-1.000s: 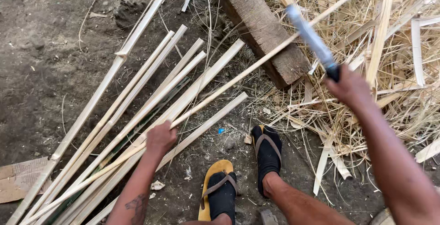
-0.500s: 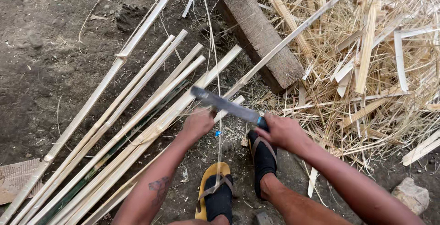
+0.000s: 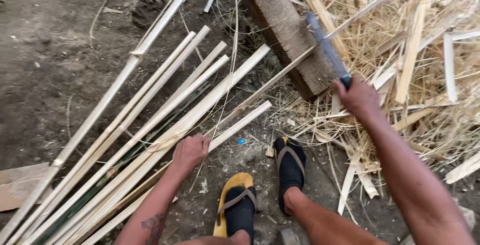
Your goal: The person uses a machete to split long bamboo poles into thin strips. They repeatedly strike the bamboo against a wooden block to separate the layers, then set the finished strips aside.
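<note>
Gripping flat pale bamboo strip (image 3: 220, 109), steel blade (image 3: 327, 47)

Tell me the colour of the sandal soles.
Yellow soles on the sandals, with tan straps over dark socks; head view shows it.

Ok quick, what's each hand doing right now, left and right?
Left hand: closed on a split bamboo strip lying on the ground.
Right hand: closed around the handle of a long knife, blade raised.

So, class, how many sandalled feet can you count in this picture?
2. The left foot in a yellow-soled sandal is at bottom centre; the right foot is just beyond it, beside the straw litter. Neither is hidden.
</note>
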